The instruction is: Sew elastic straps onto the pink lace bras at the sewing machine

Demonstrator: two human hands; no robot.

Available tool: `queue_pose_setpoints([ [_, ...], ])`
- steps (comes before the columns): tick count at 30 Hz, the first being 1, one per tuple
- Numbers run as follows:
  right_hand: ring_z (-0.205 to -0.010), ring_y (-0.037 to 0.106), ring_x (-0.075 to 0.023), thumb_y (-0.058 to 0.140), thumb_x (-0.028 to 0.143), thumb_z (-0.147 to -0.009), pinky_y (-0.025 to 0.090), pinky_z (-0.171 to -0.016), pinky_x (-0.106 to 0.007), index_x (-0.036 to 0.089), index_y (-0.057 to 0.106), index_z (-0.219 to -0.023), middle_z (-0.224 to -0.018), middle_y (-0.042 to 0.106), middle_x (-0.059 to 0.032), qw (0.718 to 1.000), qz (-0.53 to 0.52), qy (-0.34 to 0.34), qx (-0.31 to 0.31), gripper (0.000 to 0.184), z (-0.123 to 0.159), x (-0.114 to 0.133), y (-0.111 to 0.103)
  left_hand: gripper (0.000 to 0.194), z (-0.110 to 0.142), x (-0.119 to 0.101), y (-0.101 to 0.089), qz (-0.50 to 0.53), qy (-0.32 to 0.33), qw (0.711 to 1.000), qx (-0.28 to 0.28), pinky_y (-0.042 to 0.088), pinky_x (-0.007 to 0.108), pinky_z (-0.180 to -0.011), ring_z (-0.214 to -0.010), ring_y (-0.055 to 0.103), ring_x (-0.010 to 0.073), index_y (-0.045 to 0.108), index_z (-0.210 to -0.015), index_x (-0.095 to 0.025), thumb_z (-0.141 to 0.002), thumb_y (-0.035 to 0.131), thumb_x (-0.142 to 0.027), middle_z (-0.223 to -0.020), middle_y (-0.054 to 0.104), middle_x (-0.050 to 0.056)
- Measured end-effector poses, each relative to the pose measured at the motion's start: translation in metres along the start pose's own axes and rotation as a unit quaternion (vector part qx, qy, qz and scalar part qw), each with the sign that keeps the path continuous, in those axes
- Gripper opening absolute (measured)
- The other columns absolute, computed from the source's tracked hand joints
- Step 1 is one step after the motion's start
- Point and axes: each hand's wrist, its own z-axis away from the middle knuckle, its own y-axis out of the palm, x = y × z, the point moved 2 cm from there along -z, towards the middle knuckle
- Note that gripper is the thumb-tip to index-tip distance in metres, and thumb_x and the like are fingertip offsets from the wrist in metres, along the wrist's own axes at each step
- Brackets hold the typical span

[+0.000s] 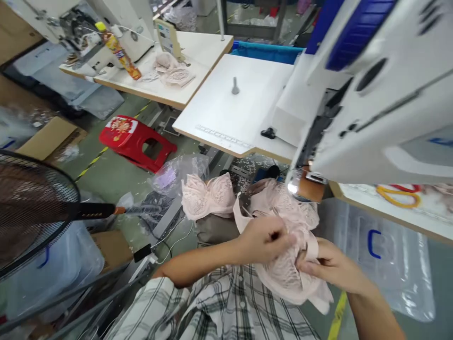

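Observation:
In the head view a pale pink lace bra [283, 278] is held above my lap between both hands. My left hand [265, 240] is closed, thumb and fingers pinching its fabric from the left. On the other side my right hand [329, 262] grips the edge and a strap of the same bra. More pink lace pieces [276, 196] bunch up behind my hands, partly hidden by them. Another pink bra [208, 194], cups upward, rests to the left near my knee.
A white sewing machine [385, 108] looms at the right over a white table [226, 108]. On the neighbouring table stand a drink bottle [120, 52] and more lace pieces [173, 71]. A red stool [134, 141], a fan [35, 212] and a clear bin [385, 255] surround me.

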Motion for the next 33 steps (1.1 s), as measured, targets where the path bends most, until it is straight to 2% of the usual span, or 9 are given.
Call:
queue_pose_setpoints([
  [2, -0.062, 0.061, -0.0128, 0.058, 0.047, -0.094, 0.047, -0.062, -0.023, 0.020, 0.074, -0.074, -0.063, 0.067, -0.0026, 0.999, 0.002, -0.033, -0.036, 0.038, 0.020, 0.020, -0.010, 0.030, -0.021, 0.011, 0.016, 0.103, -0.055, 0.993, 0.032, 0.041, 0.025, -0.065, -0.069, 0.050, 0.0138, 0.053, -0.070, -0.019, -0.087, 0.060, -0.043, -0.071, 0.054, 0.000],
  [6, -0.064, 0.060, -0.0121, 0.061, 0.045, -0.093, 0.047, -0.063, -0.022, 0.020, 0.074, -0.076, -0.065, 0.067, -0.0022, 0.994, -0.017, -0.005, -0.105, 0.033, 0.063, 0.052, -0.026, 0.041, -0.048, 0.025, 0.060, 0.277, -0.173, 0.918, 0.224, 0.040, 0.025, -0.061, -0.063, 0.047, 0.0125, 0.056, -0.070, -0.016, -0.081, 0.065, -0.055, -0.069, 0.054, 0.001],
  [9, -0.065, 0.062, -0.0134, 0.061, 0.052, -0.091, 0.048, -0.062, -0.023, 0.019, 0.074, -0.076, -0.068, 0.068, -0.0038, 0.990, -0.082, 0.062, -0.092, 0.038, 0.086, 0.051, -0.034, 0.042, -0.058, 0.020, 0.071, 0.301, -0.175, 0.915, 0.204, 0.042, 0.025, -0.064, -0.064, 0.048, 0.0118, 0.055, -0.077, -0.017, -0.082, 0.062, -0.057, -0.072, 0.053, 0.000],
  [11, -0.068, 0.062, -0.0143, 0.063, 0.055, -0.089, 0.049, -0.064, -0.025, 0.019, 0.074, -0.077, -0.074, 0.069, -0.0052, 0.980, -0.087, 0.115, -0.136, 0.040, 0.091, 0.036, -0.044, 0.034, -0.060, 0.011, 0.063, 0.251, -0.143, 0.948, 0.135, 0.043, 0.024, -0.066, -0.069, 0.051, 0.0124, 0.056, -0.083, -0.017, -0.086, 0.061, -0.051, -0.077, 0.056, 0.000],
  [15, -0.068, 0.058, -0.0147, 0.065, 0.064, -0.082, 0.048, -0.060, -0.027, 0.020, 0.072, -0.081, -0.077, 0.066, -0.0050, 0.910, -0.061, 0.165, -0.375, 0.045, 0.072, -0.005, -0.071, 0.026, -0.057, -0.008, 0.038, -0.017, -0.010, 0.998, 0.057, 0.036, 0.022, -0.054, -0.054, 0.044, 0.0104, 0.060, -0.110, -0.016, -0.097, 0.049, -0.037, -0.065, 0.053, -0.004],
  [17, -0.058, 0.053, -0.0128, 0.067, 0.065, -0.080, 0.045, -0.054, -0.026, 0.019, 0.073, -0.087, -0.065, 0.061, -0.0017, 0.900, -0.073, 0.166, -0.396, 0.047, 0.049, -0.015, -0.080, 0.034, -0.056, -0.016, 0.027, -0.145, 0.095, 0.984, 0.037, 0.035, 0.022, -0.051, -0.048, 0.042, 0.0101, 0.053, -0.130, -0.016, -0.100, 0.043, -0.027, -0.059, 0.052, -0.006],
  [20, -0.051, 0.051, -0.0116, 0.074, 0.060, -0.074, 0.044, -0.050, -0.025, 0.018, 0.071, -0.091, -0.058, 0.057, 0.0017, 0.910, -0.094, 0.150, -0.375, 0.045, 0.012, -0.014, -0.089, 0.038, -0.058, -0.025, 0.012, -0.292, 0.204, 0.934, 0.004, 0.039, 0.022, -0.052, -0.051, 0.052, 0.0117, 0.056, -0.132, -0.017, -0.099, 0.037, -0.018, -0.062, 0.061, -0.002],
  [24, -0.053, 0.056, -0.0128, 0.077, 0.051, -0.071, 0.048, -0.052, -0.026, 0.020, 0.065, -0.080, -0.062, 0.062, 0.0004, 0.915, -0.094, 0.120, -0.373, 0.035, -0.021, -0.006, -0.099, 0.039, -0.066, -0.028, -0.007, -0.362, 0.117, 0.924, -0.039, 0.047, 0.023, -0.056, -0.058, 0.063, 0.0136, 0.061, -0.132, -0.016, -0.099, 0.040, -0.022, -0.078, 0.074, 0.006],
  [33, -0.089, 0.057, -0.0225, 0.064, 0.034, -0.084, 0.050, -0.080, -0.038, 0.021, 0.059, -0.076, -0.084, 0.061, -0.0045, 0.894, 0.151, 0.052, -0.418, 0.016, -0.050, -0.016, -0.111, 0.040, -0.076, -0.020, -0.029, -0.213, -0.024, 0.975, 0.051, 0.046, 0.022, -0.053, -0.050, 0.055, 0.0120, 0.061, -0.134, -0.021, -0.099, 0.048, -0.034, -0.068, 0.070, -0.001],
])
